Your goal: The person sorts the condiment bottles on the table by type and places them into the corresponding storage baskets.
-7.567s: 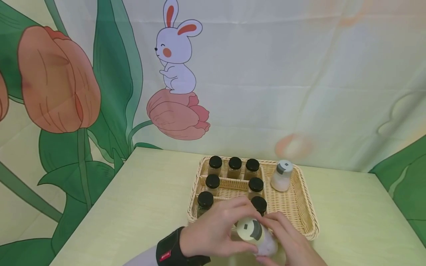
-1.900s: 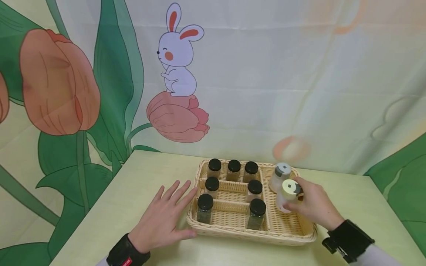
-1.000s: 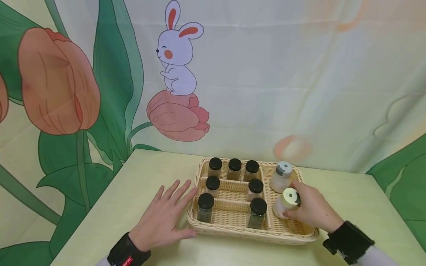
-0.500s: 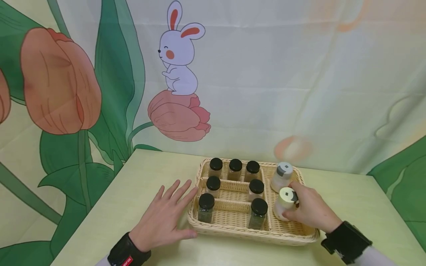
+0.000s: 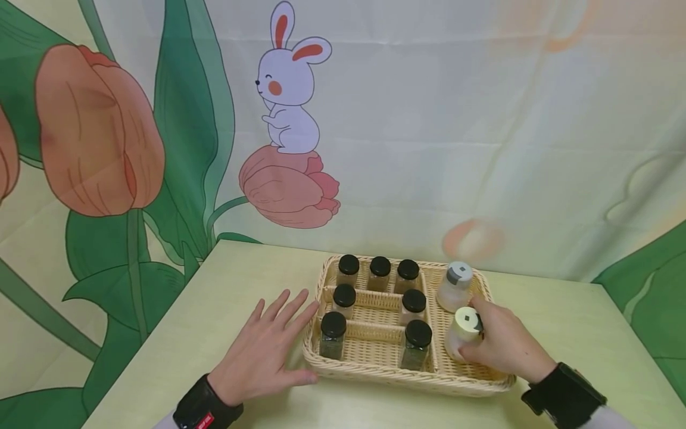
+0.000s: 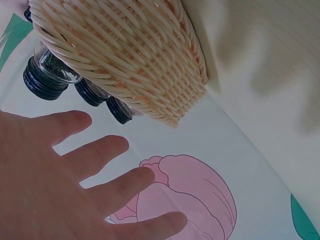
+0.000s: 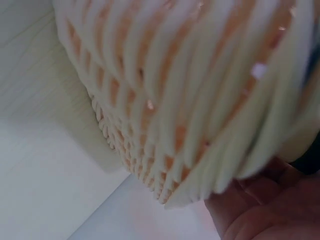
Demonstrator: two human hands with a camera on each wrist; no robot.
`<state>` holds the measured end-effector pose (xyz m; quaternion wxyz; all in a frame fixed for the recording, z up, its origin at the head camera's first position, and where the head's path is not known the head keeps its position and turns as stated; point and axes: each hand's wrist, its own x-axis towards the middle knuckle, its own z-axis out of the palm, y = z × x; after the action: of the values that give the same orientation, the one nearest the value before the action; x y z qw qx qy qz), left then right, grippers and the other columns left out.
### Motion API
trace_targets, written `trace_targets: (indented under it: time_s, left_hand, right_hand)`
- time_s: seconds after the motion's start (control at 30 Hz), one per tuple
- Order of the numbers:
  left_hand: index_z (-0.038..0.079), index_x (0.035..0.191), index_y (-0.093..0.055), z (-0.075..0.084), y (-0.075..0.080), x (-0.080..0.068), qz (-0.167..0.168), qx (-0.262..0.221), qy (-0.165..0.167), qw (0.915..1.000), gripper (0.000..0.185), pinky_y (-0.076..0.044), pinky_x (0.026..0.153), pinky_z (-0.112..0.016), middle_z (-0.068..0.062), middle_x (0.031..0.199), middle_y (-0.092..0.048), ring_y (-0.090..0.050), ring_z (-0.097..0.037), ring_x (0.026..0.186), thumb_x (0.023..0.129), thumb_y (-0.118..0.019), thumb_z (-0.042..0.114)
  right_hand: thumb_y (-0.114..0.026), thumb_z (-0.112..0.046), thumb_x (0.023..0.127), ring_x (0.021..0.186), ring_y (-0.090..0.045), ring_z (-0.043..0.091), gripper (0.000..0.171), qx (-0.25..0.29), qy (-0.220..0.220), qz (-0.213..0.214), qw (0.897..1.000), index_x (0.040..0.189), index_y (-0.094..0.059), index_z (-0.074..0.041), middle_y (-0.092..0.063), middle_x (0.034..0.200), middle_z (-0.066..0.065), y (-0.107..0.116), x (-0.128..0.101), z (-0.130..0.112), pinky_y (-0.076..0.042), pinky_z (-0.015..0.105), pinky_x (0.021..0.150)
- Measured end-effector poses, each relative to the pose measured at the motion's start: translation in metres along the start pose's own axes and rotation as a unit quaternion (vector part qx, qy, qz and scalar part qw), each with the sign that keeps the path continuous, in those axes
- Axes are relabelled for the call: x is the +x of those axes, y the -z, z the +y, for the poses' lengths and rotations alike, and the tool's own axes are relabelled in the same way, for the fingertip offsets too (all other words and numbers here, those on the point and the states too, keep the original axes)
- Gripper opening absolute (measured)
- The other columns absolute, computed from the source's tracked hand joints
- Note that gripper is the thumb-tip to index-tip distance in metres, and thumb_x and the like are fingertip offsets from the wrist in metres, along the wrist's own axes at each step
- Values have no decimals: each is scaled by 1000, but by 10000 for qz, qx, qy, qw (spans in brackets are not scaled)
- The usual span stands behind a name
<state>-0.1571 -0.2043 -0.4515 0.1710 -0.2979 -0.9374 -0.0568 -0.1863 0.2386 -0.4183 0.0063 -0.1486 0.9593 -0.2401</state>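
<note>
On the pale tabletop (image 5: 241, 280), the shaker (image 5: 462, 332) stood upright in the right compartment of the wicker basket (image 5: 375, 375), gripped by the right hand (image 5: 501, 345) from its right, while the left hand (image 5: 265, 354) lay flat, fingers spread, at the basket's left rim.

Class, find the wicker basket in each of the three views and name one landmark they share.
Head view: the wicker basket sits low, right of centre, on the table, between both hands.
Left wrist view: its woven outer wall fills the top, black-capped jars peeking past it.
Right wrist view: its blurred weave fills most of the frame.
Shared landmark: the pale table under the basket.
</note>
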Motion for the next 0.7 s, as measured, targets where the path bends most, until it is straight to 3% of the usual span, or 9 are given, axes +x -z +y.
trace_targets:
  time_s: [0.43, 0.7]
  left_hand:
    - [25, 163, -34, 2, 1, 1, -24, -40, 21, 10000, 112, -40, 104, -77, -7, 168, -37, -41, -45, 149, 79, -32, 99]
    - [25, 164, -33, 1, 1, 0, -61, -9, 19, 10000, 111, -40, 104, -77, -7, 167, -37, -41, -46, 149, 79, -40, 96]
  right_hand:
    - [-99, -23, 63, 88, -65, 15, 68, -103, 131, -27, 9999, 114, -58, -4, -70, 100, 3, 1, -6, 2, -55, 32, 70]
    - [-97, -23, 66, 87, -65, 13, 62, -63, 215, 71, 9997, 112, -58, -7, -69, 98, 1, 0, -8, 2, -54, 30, 69]
